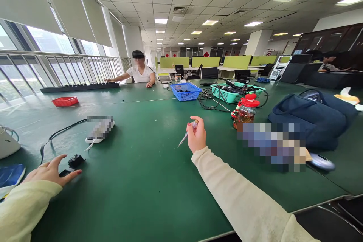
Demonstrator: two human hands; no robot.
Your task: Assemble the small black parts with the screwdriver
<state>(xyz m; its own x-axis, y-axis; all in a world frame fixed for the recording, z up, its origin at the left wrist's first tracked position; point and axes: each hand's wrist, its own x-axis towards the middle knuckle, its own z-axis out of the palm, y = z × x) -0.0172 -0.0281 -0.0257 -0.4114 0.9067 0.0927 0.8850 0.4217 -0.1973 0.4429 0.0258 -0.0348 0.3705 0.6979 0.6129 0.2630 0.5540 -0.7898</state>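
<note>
My right hand point(197, 135) is closed round a slim small screwdriver point(186, 135), its thin metal tip pointing down and left above the green table. A brownish cap shows at the tool's upper end. At the lower left, my left hand point(51, 172) lies low over the table with thumb and fingers apart. Between them is a small flat dark piece point(65, 172), partly covered by the hand; whether the fingers touch it I cannot tell. Just beyond the fingertips sits a black knobbly part point(76, 160).
A power strip point(100, 130) with a black cable lies ahead on the left. Farther back are a red tray point(65, 101), a blue basket point(185, 92) and a teal basket point(231, 94) of cables. A red-lidded jar point(245, 113) and navy bag point(309, 117) stand right. A person point(140, 70) sits opposite.
</note>
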